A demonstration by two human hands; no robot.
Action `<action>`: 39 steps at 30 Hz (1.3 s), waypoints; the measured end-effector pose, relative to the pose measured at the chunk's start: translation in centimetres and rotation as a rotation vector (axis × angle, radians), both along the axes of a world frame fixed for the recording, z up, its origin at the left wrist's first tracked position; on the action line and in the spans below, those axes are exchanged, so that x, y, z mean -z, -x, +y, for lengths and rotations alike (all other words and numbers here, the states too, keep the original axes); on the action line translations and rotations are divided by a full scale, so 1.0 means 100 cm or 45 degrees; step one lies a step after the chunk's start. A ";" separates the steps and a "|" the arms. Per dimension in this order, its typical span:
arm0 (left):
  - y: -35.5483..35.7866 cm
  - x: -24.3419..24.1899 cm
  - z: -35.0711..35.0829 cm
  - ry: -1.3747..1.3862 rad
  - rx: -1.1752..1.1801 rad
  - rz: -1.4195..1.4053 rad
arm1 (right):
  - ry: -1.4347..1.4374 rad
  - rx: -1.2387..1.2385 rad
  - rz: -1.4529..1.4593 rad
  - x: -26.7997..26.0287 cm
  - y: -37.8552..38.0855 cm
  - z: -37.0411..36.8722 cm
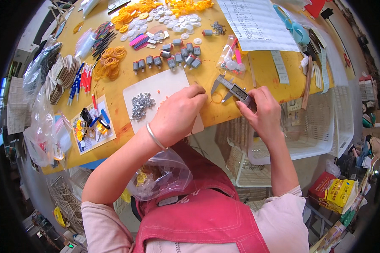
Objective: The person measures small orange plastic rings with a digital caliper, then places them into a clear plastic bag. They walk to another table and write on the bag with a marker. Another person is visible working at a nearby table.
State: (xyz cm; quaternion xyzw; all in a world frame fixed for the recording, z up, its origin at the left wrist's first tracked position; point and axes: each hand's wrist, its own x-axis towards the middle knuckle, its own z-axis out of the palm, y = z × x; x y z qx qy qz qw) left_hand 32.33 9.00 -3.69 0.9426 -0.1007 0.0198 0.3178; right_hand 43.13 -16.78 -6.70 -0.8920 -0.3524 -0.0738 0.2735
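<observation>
In my right hand [261,110] is a digital caliper [234,89], gripped at its display end between thumb and fingers. The jaws stand apart and point left over the yellow table. A thin rubber band [216,97] lies by the jaws. My left hand [182,110], with a bangle on its wrist, hovers over the right part of a white board [152,83]. Its thumb and fingers are drawn together, and whether something small sits between them is not visible. On the board rest a heap of small screws [141,106] and a few orange bits [159,91], partly behind the left hand.
Small motors [177,58], rubber bands [109,63], white discs [164,19] and yellow plastic parts [190,6] cover the table [120,132]. A bagged kit [231,60] and a written sheet [259,25] lie at right. White plastic baskets [294,139] stand below the table edge.
</observation>
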 end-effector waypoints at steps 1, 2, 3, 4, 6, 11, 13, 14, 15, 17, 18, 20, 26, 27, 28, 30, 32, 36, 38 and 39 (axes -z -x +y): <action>0.000 -0.001 -0.001 -0.014 0.013 0.002 | 0.002 0.002 0.002 0.000 0.000 0.000; 0.000 -0.001 -0.001 -0.031 0.017 -0.010 | 0.000 -0.001 0.003 -0.001 0.001 0.000; 0.000 -0.002 -0.002 -0.051 0.017 -0.012 | 0.003 0.005 0.005 -0.001 0.001 0.000; 0.000 -0.002 -0.002 -0.068 0.016 -0.008 | -0.001 0.006 0.007 -0.001 0.001 0.001; 0.001 -0.002 -0.001 -0.066 0.015 -0.025 | -0.001 0.003 0.012 -0.001 0.000 0.002; -0.002 -0.001 0.002 0.008 -0.004 0.021 | 0.001 -0.016 -0.008 -0.001 -0.001 0.002; -0.006 -0.001 0.004 0.046 -0.029 0.075 | 0.007 -0.020 -0.013 -0.001 -0.001 0.001; -0.010 -0.002 0.005 0.044 -0.056 0.082 | 0.003 -0.025 -0.016 -0.002 -0.001 0.001; -0.015 -0.002 0.005 0.042 -0.082 0.089 | 0.008 -0.028 -0.022 -0.002 -0.001 0.001; -0.027 -0.002 0.003 0.026 -0.142 0.106 | 0.009 -0.042 -0.033 -0.002 -0.002 0.001; -0.035 -0.002 0.000 0.012 -0.178 0.115 | 0.007 -0.042 -0.030 -0.002 -0.001 0.001; -0.050 -0.002 -0.004 -0.033 -0.221 0.087 | 0.006 -0.044 -0.026 -0.002 -0.002 0.000; -0.073 0.003 -0.018 -0.243 -0.278 0.194 | -0.014 -0.055 -0.029 -0.001 -0.003 0.000; -0.074 0.003 -0.019 -0.244 -0.286 0.181 | -0.010 -0.053 -0.033 -0.001 -0.003 0.000; -0.075 0.004 -0.019 -0.247 -0.291 0.174 | -0.006 -0.052 -0.037 -0.001 -0.004 0.000; -0.076 0.004 -0.019 -0.257 -0.286 0.186 | 0.006 -0.046 -0.039 -0.001 -0.003 0.000; -0.076 0.002 -0.017 -0.273 -0.266 0.218 | 0.019 -0.037 -0.031 -0.002 -0.002 0.000; -0.079 -0.003 -0.015 -0.265 -0.268 0.290 | 0.007 -0.041 -0.038 -0.003 -0.002 0.001; -0.081 -0.005 -0.014 -0.272 -0.257 0.315 | -0.003 -0.049 -0.044 -0.003 -0.003 0.002; -0.081 -0.005 -0.014 -0.279 -0.251 0.317 | 0.002 -0.050 -0.050 -0.003 -0.003 0.002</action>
